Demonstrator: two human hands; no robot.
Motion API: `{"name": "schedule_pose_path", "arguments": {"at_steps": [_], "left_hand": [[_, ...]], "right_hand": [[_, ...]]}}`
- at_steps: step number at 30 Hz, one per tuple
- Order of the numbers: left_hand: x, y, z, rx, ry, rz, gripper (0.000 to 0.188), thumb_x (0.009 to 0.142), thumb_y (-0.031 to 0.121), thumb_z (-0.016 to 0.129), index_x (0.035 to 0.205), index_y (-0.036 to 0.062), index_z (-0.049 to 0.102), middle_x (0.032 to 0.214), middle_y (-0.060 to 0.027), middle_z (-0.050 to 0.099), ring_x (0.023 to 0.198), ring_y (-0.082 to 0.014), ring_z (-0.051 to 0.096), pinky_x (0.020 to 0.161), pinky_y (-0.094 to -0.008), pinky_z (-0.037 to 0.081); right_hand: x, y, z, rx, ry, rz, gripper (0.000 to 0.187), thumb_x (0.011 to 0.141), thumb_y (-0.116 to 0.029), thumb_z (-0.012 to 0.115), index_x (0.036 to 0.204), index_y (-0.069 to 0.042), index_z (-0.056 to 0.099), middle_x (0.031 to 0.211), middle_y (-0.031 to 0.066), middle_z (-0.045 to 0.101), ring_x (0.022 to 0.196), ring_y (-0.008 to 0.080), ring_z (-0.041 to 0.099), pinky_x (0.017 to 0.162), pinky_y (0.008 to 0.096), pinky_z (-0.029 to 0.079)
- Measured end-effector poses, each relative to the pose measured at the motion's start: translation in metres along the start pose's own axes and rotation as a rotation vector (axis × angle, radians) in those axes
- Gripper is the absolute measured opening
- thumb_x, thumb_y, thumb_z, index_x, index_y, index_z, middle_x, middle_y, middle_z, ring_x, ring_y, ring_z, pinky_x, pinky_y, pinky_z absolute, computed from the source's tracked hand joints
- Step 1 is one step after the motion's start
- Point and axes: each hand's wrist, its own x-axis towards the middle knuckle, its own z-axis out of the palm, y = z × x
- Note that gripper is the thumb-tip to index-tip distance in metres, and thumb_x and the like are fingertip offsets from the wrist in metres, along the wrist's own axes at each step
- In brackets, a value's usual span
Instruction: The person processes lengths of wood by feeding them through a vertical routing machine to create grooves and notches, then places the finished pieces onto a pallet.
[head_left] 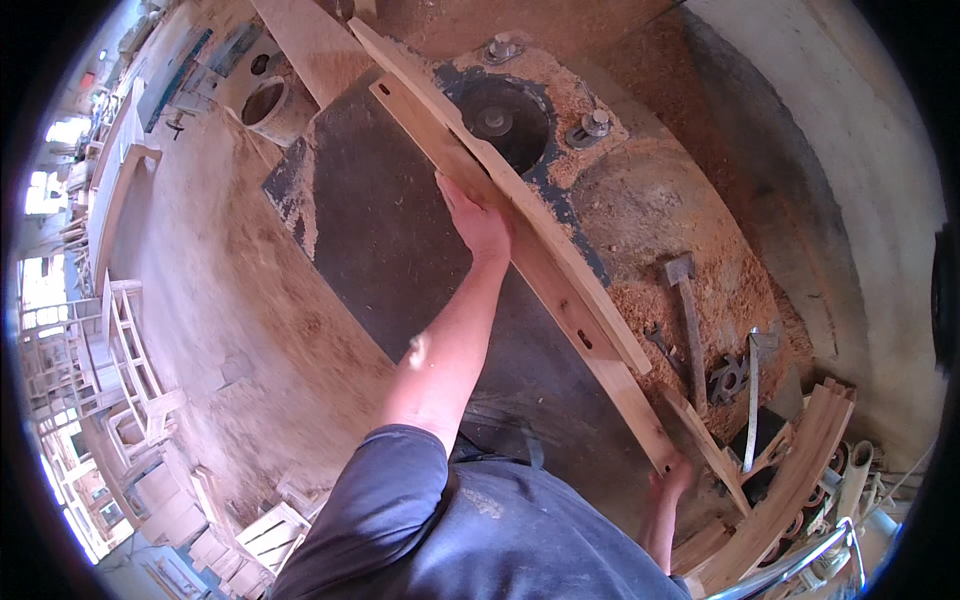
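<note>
A long wooden rail (555, 298) with several slots cut in it lies slantwise on a dark machine table, against a wooden fence (568, 255). My left hand (475, 222) presses on the rail's near side around its middle, fingers stretched out along the wood. At the rail's near end, my right hand (672, 478) has its fingers closed around the wood, partly hidden from view. Beyond the fence sits a round dark spindle plate (497, 122), close to a notch in the fence.
Sawdust covers the machine's far side, where a hammer (690, 335), a black metal part (728, 380) and a pale-handled tool (752, 405) lie. Wooden boards (800, 485) lean at the lower right. A bucket (275, 108) stands upper left; wooden frames (130, 350) line the left.
</note>
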Motion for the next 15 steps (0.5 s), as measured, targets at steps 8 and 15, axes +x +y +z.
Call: {"name": "schedule_pose_path", "arguments": {"at_steps": [8, 15], "left_hand": [[0.045, -0.006, 0.000, 0.004, 0.006, -0.009, 0.062, 0.092, -0.002, 0.044, 0.151, -0.0100, 0.025, 0.155, -0.0314, 0.032, 0.143, -0.0444, 0.033, 0.120, -0.0448, 0.030], [0.084, -0.018, -0.004, 0.025, 0.012, 0.022, 0.067, 0.088, -0.003, 0.046, 0.151, -0.0101, 0.023, 0.155, -0.0311, 0.031, 0.146, -0.0431, 0.030, 0.120, -0.0438, 0.028]], "right_hand": [[-0.055, -0.018, 0.046, 0.020, 0.015, -0.045, 0.029, 0.082, -0.026, 0.062, 0.109, -0.016, 0.062, 0.102, 0.0011, 0.059, 0.084, 0.0175, 0.053, 0.062, 0.0326, 0.039], [-0.060, -0.016, 0.068, -0.018, 0.002, -0.038, 0.033, 0.085, -0.028, 0.063, 0.115, -0.015, 0.061, 0.110, 0.0016, 0.058, 0.092, 0.0201, 0.053, 0.067, 0.0365, 0.043]]}}
